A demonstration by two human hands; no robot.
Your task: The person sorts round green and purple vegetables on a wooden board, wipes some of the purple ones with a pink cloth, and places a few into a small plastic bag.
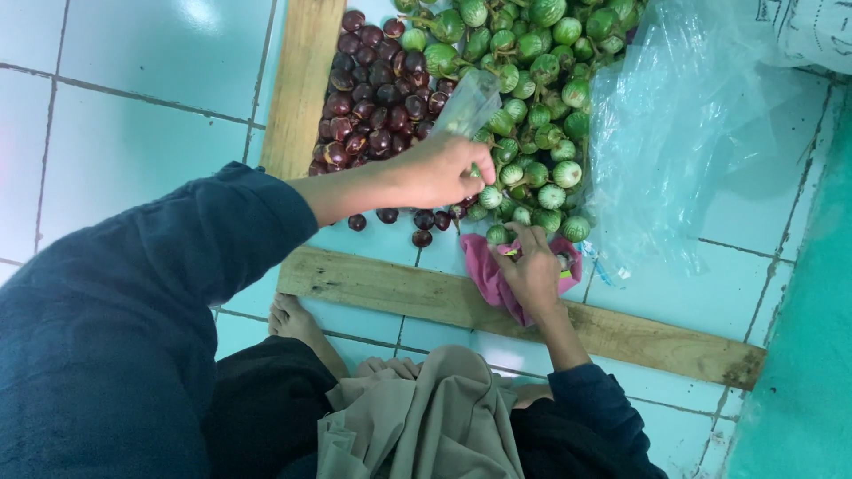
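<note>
At the far left of the frame lay glossy pale-turquoise floor tiles (133, 133) with dark grout lines, and the lower left was filled by a dark blue sleeve (115, 319) of soft, matte cloth. Just right of that, an upright rough wooden plank (302, 84) rose to the top edge, meeting a second wooden plank (426, 297) that ran across the lower middle toward the right; both showed pale, unfinished grain. A bare foot (297, 321) rested just below the horizontal plank, beside folded beige cloth (426, 417) at the bottom centre.

Inside the corner of the planks sat a heap of small, round, shiny dark-purple eggplants (377, 89), a few strays rolling loose near the lower edge. The left hand (439, 170), reaching across the middle of the frame, had its fingers curled shut on a small clear plastic bag (469, 102), thin and crinkled, held over the border between the purple heap and the green one.

To the right spread a larger pile of round green eggplants (532, 89), striped pale and stemmed. The right hand (532, 266) pressed down at the pile's lower edge on a bunched pink cloth (493, 275), fingers bent and touching the nearest green fruit; whether it gripped anything could not be told. Further right lay a large crumpled sheet of clear plastic (683, 133), and a teal surface (808, 355) filled the right edge.
</note>
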